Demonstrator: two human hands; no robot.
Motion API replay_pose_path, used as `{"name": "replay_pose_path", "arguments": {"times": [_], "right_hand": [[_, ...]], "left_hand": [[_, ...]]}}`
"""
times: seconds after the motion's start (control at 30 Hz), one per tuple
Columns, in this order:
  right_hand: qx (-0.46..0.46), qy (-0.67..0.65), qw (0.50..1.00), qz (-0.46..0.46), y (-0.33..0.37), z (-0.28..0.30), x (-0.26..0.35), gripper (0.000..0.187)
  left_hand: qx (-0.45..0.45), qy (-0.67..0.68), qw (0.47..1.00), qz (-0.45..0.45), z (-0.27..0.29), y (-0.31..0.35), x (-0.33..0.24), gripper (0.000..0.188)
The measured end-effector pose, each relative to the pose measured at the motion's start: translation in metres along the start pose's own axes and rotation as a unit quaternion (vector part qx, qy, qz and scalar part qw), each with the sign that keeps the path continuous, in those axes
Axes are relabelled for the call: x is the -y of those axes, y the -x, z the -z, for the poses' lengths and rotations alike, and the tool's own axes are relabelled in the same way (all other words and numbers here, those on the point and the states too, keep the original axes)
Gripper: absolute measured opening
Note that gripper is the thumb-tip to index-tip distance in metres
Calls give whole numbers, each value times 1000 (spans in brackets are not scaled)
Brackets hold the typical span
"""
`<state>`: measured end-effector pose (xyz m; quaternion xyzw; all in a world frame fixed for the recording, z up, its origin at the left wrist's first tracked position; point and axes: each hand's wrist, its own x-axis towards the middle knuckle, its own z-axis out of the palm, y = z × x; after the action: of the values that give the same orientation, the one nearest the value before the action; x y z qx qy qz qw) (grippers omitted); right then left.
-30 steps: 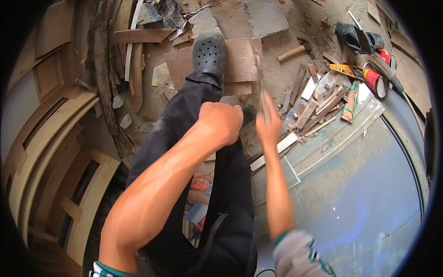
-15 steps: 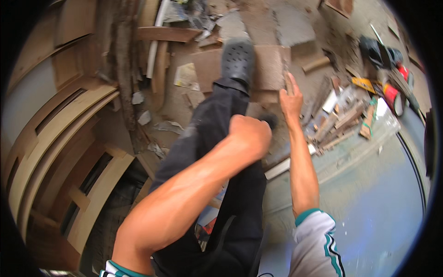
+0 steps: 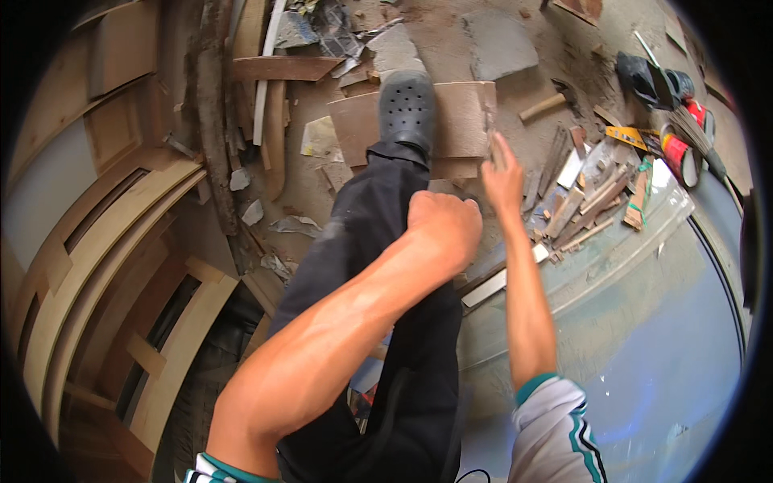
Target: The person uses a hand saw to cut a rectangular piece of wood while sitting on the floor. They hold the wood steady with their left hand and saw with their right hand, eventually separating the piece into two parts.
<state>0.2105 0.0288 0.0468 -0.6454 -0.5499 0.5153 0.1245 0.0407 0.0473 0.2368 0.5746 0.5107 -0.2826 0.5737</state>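
Observation:
My left hand (image 3: 444,229) is curled into a fist above my trouser leg, knuckles up. Whatever its fingers may hold is hidden beneath it. My right hand (image 3: 502,179) is at the near right corner of a flat brown board (image 3: 463,119), with a couple of fingers stretched toward the board's right edge. Whether the fingertips touch it is hard to tell. My dark clog (image 3: 407,109) presses on the board from above. A strip of similar brown material (image 3: 455,168) shows under the board's near edge.
A hammer (image 3: 544,107) lies right of the board. Beyond my right forearm are wood offcuts (image 3: 592,201), a yellow tool (image 3: 626,137) and a red-and-black power tool (image 3: 679,153). A glass-like sheet (image 3: 620,346) spreads at lower right. Wooden frames (image 3: 133,209) stand at left.
My left fist has moved slightly right and up, covering a dark shape seen beside it before. My right hand has shifted slightly left and down. The view moved a little.

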Motion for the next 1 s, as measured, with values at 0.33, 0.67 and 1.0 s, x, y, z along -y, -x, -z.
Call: {"name": "replay_pose_path", "arguments": {"times": [0.33, 0.67, 1.0], "right_hand": [[-14, -27, 999, 17, 28, 10, 11, 56], [17, -30, 999, 31, 152, 31, 32, 63], [18, 2, 1000, 14, 145, 39, 43, 60]], "left_hand": [[-13, 8, 1000, -24, -6, 8, 5, 36], [-9, 20, 1000, 16, -11, 21, 28, 41], [32, 11, 999, 18, -4, 16, 25, 38]]}}
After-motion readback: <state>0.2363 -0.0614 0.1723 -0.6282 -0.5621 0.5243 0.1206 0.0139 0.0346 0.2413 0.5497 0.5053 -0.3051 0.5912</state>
